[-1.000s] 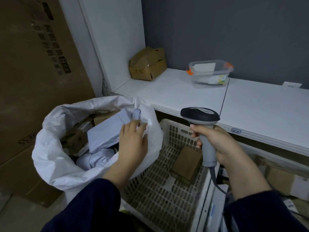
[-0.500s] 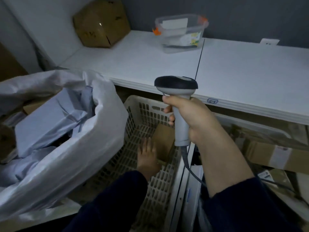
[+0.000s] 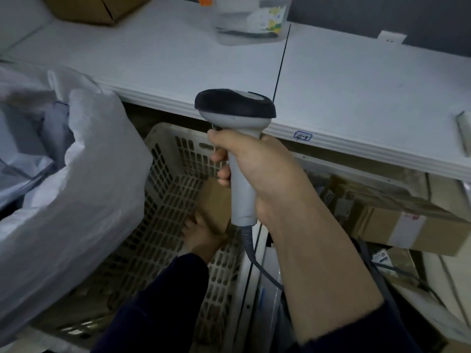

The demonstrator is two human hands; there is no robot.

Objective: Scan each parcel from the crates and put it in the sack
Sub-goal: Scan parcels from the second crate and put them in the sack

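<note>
- The brown parcel (image 3: pixel 215 205) lies on the crate (image 3: pixel 163 200) floor, at 6 o'clock from the scanner (image 3: pixel 235 108)
- My left hand (image 3: pixel 201 238) rests on its near end, likely to lift it; whether the fingers curl round it I cannot tell
- My right hand (image 3: pixel 257 174) clamps the scanner handle, poised above for reading
- The sack (image 3: pixel 89 187) gapes at 9 o'clock, handy for dropping

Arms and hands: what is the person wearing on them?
Both arms wear dark navy long sleeves. The left sleeve reaches the wrist; the right sleeve ends well up the forearm. The left hand and right hand are bare: no gloves, rings or watch show.
</note>
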